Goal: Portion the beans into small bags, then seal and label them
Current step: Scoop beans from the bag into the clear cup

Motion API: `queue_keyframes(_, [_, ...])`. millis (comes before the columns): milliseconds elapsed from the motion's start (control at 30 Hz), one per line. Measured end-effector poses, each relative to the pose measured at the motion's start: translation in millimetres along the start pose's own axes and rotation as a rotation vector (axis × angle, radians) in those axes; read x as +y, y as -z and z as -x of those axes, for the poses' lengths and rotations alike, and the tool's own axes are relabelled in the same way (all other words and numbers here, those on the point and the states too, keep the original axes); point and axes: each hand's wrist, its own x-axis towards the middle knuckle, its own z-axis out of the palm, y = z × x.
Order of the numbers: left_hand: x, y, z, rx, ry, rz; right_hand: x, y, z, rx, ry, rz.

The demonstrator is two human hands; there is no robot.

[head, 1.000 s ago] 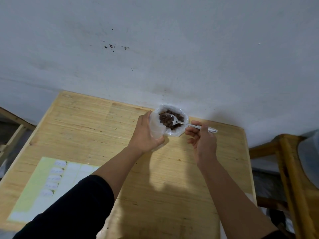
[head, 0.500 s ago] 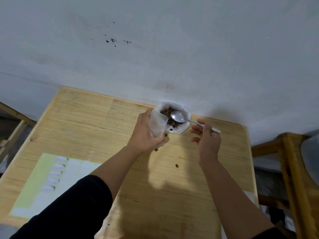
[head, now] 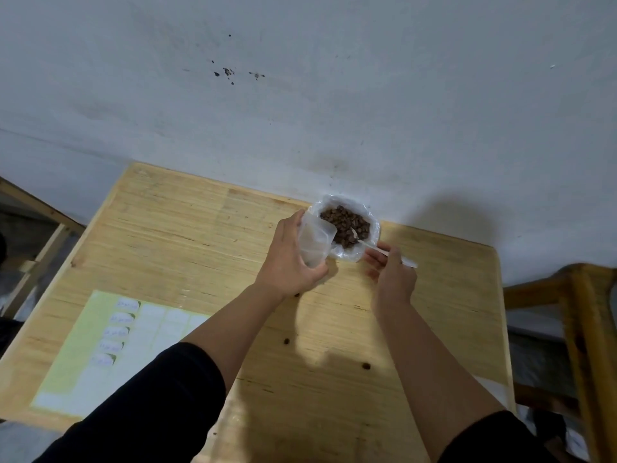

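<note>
A large clear bag of brown beans (head: 345,223) stands open at the far edge of the wooden table (head: 187,235). My left hand (head: 288,262) grips a small clear bag (head: 315,242) upright, right beside the big one. My right hand (head: 392,275) pinches the handle of a metal spoon (head: 362,240), and the spoon's bowl is dipped among the beans. Three loose beans (head: 286,341) lie scattered on the table in front of my hands.
A sheet of labels (head: 110,342), pale green with white stickers, lies at the near left of the table. A white wall rises directly behind the table. Wooden furniture (head: 581,315) stands at the right, and a wooden frame (head: 36,255) at the left.
The spoon rose from the beans toward the small bag, then went back down into the big bag. Beans fell onto the table in that time. My left hand kept its hold.
</note>
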Motion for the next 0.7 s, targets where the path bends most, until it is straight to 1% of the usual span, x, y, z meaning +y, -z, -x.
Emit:
queue_keyframes(100, [2, 0, 0, -0.012, 0.008, 0.014, -9, 6, 2, 0.003, 0.018, -0.033])
queue_keyframes(200, [5, 1, -1, -0.029, 0.006, 0.003, -19, 8, 5, -0.030, 0.041, -0.070])
queue_keyframes(400, [6, -2, -6, -0.048, -0.002, -0.024, -31, 13, 17, -0.160, 0.092, -0.112])
queue_keyframes(700, [9, -2, -8, -0.088, 0.004, -0.040, -28, 18, 27, -0.327, 0.166, -0.074])
